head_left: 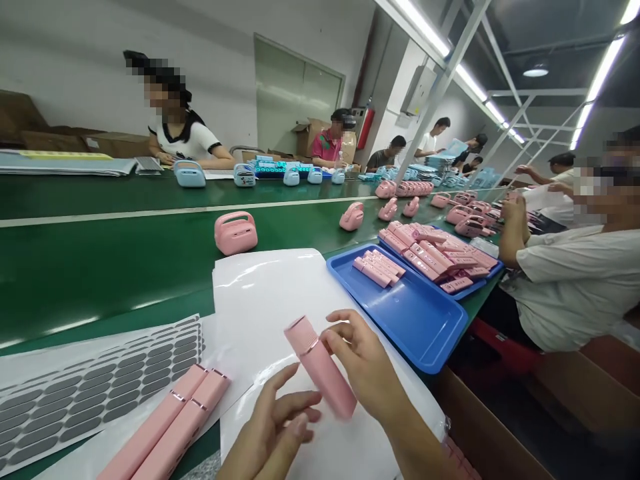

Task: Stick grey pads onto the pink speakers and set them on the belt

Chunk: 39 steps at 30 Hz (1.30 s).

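My right hand is closed round a pink stick-shaped part, which it holds tilted above a white sheet. My left hand hovers just below it, fingers apart and curled, holding nothing. Two more pink stick parts lie side by side at the lower left. A sheet of grey oval stickers lies left of them.
A blue tray with a few pink sticks sits to the right, and a fuller tray lies behind it. Pink handled cases ride the green conveyor belt. A person in a white shirt sits at right; others work across the belt.
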Each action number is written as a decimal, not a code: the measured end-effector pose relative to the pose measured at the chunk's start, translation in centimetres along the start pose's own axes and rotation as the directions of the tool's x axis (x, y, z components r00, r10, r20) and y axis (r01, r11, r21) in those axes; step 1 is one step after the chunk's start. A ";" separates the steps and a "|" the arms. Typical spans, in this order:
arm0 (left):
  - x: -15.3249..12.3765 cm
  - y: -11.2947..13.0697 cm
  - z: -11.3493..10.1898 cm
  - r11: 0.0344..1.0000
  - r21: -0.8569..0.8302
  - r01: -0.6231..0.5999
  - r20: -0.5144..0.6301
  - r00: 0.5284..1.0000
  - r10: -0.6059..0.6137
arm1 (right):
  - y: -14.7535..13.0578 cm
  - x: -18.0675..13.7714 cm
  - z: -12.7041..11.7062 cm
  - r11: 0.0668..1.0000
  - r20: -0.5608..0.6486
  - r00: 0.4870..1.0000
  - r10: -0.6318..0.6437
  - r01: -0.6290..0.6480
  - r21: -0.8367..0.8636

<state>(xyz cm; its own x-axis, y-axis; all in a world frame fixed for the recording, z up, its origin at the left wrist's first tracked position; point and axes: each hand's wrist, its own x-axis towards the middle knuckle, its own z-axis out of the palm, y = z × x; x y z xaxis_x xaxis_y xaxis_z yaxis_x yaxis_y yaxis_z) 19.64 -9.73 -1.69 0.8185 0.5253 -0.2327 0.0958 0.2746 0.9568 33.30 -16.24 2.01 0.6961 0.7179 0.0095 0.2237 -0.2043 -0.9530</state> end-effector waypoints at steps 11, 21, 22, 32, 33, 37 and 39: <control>2.7 -0.3 -2.1 0.980 -0.184 -0.081 -0.118 0.991 0.059 | 2.3 1.1 2.4 0.931 0.320 0.941 -0.113 0.213 -0.298; 2.4 1.8 -5.8 0.990 0.113 -0.085 -0.266 0.957 0.112 | 4.4 0.6 0.6 0.907 0.396 0.916 -0.066 0.220 -0.358; 2.4 1.6 -5.5 0.992 0.110 -0.062 -0.264 0.960 0.089 | 4.4 0.8 0.0 0.929 0.370 0.929 -0.036 0.167 -0.330; 1.8 -2.3 -3.1 0.954 0.289 -0.075 -0.214 0.967 0.141 | 5.7 3.0 -5.6 0.964 0.261 0.955 0.139 -0.191 0.185; 1.9 -3.0 -3.1 0.936 0.337 -0.104 -0.208 0.961 0.182 | 5.9 3.2 -6.0 0.961 0.234 0.962 0.139 -0.188 0.202; 2.0 -5.7 -3.1 0.646 0.693 -0.322 -0.001 0.895 0.447 | 6.2 5.3 -8.4 0.980 0.103 0.986 0.130 -0.144 0.141; 2.0 -6.8 -2.9 0.367 0.838 -0.403 0.161 0.827 0.539 | 6.3 7.1 -9.9 0.992 0.014 0.992 0.124 -0.124 0.024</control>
<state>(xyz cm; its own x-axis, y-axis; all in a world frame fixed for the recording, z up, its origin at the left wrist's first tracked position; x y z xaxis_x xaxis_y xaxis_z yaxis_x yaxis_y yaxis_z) 18.99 -8.17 -9.17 0.8194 0.4526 0.3517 0.1803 -0.7860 0.5914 46.41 -19.05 -0.92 0.7085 0.6967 -0.1127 0.1196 -0.2759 -0.9537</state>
